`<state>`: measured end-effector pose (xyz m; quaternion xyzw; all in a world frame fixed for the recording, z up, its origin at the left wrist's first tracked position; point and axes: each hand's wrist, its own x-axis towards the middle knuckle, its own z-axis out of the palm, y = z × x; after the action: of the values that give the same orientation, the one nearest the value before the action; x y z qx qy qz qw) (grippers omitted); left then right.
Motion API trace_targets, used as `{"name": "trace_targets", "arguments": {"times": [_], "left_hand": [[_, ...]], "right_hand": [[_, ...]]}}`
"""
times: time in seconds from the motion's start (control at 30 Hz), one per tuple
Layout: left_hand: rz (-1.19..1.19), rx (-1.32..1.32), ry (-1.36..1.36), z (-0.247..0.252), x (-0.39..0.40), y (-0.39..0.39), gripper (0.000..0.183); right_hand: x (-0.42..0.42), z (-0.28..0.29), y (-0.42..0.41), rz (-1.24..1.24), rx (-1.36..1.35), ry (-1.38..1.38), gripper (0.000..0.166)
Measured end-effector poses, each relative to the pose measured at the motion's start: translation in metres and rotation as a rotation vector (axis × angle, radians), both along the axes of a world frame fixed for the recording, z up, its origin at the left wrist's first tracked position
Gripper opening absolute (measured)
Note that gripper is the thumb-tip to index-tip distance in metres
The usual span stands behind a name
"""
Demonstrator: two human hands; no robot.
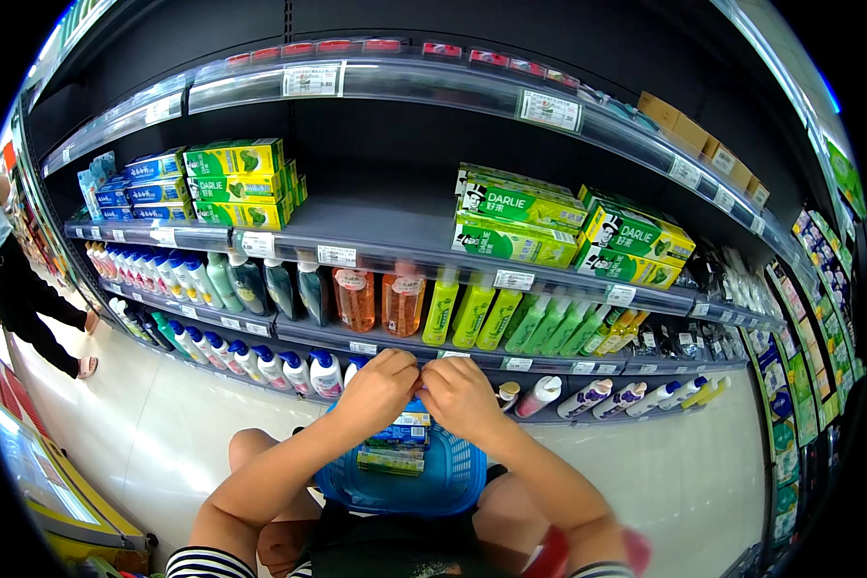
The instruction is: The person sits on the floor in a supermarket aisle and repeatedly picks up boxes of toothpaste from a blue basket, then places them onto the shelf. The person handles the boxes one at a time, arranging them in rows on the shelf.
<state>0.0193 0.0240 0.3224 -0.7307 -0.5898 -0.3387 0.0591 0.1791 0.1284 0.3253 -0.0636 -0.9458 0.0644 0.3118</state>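
Note:
Both of my hands meet at the centre of the view, over the far side of a blue plastic basket (383, 495). The fingers of my left hand (381, 383) and my right hand (456, 394) are bent and pinched together; a small bluish thing shows between them, mostly hidden. Inside the basket, below my hands, lie blue toothpaste boxes (399, 435) and green-yellow toothpaste boxes (391, 461). In front of me, stacked green Darlie toothpaste boxes (524, 208) stand on a dark shelf, with yellow-green boxes (235, 188) and blue boxes (157, 191) further left.
Below the toothpaste, shelves hold orange pump bottles (354, 300), green bottles (475, 314) and white bottles with blue caps (325, 374). Cardboard boxes (683, 134) sit on the top shelf at right. A person (25, 296) stands in the aisle at far left, near a yellow-edged display case (79, 516).

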Motion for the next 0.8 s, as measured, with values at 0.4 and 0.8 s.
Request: {"name": "trace_targets", "arguments": {"times": [0.4,0.8], "left_hand": [[0.064,0.077,-0.014,0.012,0.003,-0.021,0.025],[-0.014,0.366,0.011,0.109,0.008,0.071,0.036]], "right_hand": [[0.003,0.007,-0.02,0.011,-0.013,0.063,0.033],[0.012,0.102,0.066,-0.148,0.207,0.274,0.043]]}}
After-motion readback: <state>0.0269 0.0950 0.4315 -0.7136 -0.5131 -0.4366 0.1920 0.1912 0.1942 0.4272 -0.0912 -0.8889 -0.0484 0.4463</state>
